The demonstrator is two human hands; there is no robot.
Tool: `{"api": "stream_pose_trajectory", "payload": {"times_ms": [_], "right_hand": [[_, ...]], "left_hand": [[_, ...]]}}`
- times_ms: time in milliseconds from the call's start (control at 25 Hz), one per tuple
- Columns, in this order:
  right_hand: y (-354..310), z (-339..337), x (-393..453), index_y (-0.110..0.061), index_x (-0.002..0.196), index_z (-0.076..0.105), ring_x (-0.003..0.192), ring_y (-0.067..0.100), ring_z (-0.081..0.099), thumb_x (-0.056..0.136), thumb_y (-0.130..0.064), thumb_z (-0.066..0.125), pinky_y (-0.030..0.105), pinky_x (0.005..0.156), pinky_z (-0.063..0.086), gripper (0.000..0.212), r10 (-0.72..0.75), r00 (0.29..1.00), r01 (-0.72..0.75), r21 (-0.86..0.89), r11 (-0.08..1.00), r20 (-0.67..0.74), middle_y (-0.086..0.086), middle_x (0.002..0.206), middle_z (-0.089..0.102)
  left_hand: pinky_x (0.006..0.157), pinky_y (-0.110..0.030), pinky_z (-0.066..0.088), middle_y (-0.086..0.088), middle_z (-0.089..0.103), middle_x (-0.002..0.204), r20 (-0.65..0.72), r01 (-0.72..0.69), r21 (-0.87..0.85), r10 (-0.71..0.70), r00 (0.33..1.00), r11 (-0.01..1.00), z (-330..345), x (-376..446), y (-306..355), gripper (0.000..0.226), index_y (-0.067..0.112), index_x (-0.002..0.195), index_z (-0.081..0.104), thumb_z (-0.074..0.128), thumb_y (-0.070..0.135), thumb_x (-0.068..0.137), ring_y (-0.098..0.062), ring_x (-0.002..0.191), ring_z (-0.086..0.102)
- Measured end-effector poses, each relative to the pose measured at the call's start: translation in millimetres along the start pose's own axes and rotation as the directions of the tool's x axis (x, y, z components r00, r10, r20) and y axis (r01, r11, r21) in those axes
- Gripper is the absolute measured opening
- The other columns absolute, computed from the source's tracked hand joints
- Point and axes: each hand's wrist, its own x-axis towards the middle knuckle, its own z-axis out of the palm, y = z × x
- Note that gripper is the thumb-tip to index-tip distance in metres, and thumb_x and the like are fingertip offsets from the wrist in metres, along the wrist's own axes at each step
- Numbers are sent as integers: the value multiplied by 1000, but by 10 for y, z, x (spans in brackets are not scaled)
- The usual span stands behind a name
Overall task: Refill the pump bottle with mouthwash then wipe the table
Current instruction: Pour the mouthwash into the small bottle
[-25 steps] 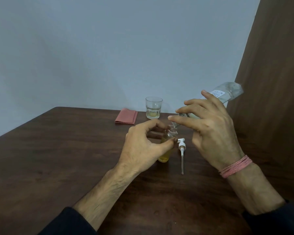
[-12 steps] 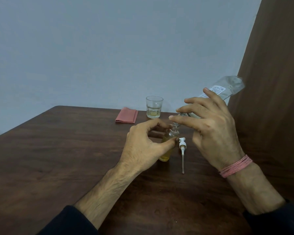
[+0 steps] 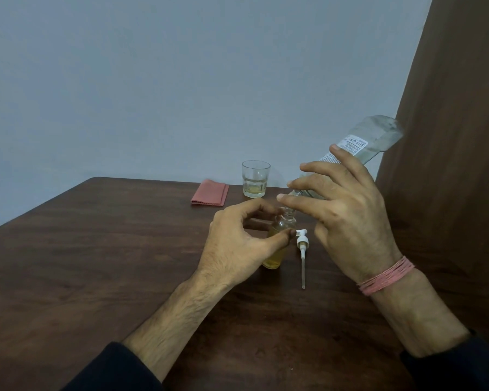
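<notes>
Head camera looks down on a dark wooden table set against a pale wall, with a brown panel rising along the table's right edge. Near the far edge lies a folded pink cloth, and just to its right stands a clear drinking glass with a little yellowish liquid at the bottom.

Toward the middle of the table, the left hand curls loosely around a small clear pump bottle. Its thumb presses the near side of the bottle and its fingers wrap round the far side, so the hand is half closed and steadies the bottle upright. Amber liquid fills most of this bottle, and its neck is uncapped.

Just to the right of it, the white pump head with its long dip tube lies flat on the table, the tube pointing toward the near edge.

Above that, the right hand grips a large clear mouthwash bottle, tilted steeply with its base raised to the upper right and its mouth down at the small bottle's neck. The fingers are spread along its body, and a pink thread band circles that wrist.
</notes>
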Motion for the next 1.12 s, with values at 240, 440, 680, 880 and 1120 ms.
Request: {"api": "stream_pose_trajectory", "payload": {"times_ms": [240, 440, 680, 880, 1120], "right_hand": [[13, 13, -12, -18, 111, 86, 122, 36, 71, 88, -6, 45, 60, 126, 33, 48, 13, 1000, -13, 1, 1000, -5, 6, 112, 79], [20, 26, -14, -17, 110, 86, 123, 36, 70, 90, -5, 49, 59, 127, 32, 44, 8, 1000, -8, 2, 1000, -21, 6, 111, 80], [-43, 35, 17, -15, 104, 86, 120, 36, 72, 98, -10, 47, 54, 128, 30, 41, 5, 997, -6, -12, 1000, -74, 6, 107, 80], [-36, 59, -15, -16, 106, 86, 124, 36, 71, 96, -9, 47, 56, 128, 30, 41, 27, 997, -28, -24, 999, -66, 5, 110, 80], [2, 118, -73, -21, 115, 85, 125, 35, 69, 76, 8, 61, 63, 123, 35, 53, 116, 993, -115, 18, 993, -34, 3, 116, 79]], "left_hand": [[97, -34, 68, 27, 84, 108, 8, -5, -11, 5, 1000, 1000, 3, 5, -1, 31, 39, 107, 82, 101, 42, 83, 6, 103, 80], [97, -32, 67, 28, 83, 108, 7, -8, -4, 8, 1000, 1000, 2, 4, -1, 30, 40, 107, 83, 100, 43, 83, 7, 103, 80], [96, -34, 68, 30, 82, 108, 4, -12, 18, 12, 1000, 1000, -7, 5, -5, 30, 42, 105, 81, 99, 47, 81, 8, 102, 79], [97, -36, 68, 32, 81, 109, 1, -2, 20, 2, 1000, 1000, -4, 9, 3, 31, 44, 104, 81, 97, 53, 79, 9, 103, 79], [96, -39, 69, 30, 83, 107, -16, 28, 17, -28, 999, 999, 5, 9, -5, 30, 40, 102, 81, 101, 45, 80, 7, 100, 80]]}}
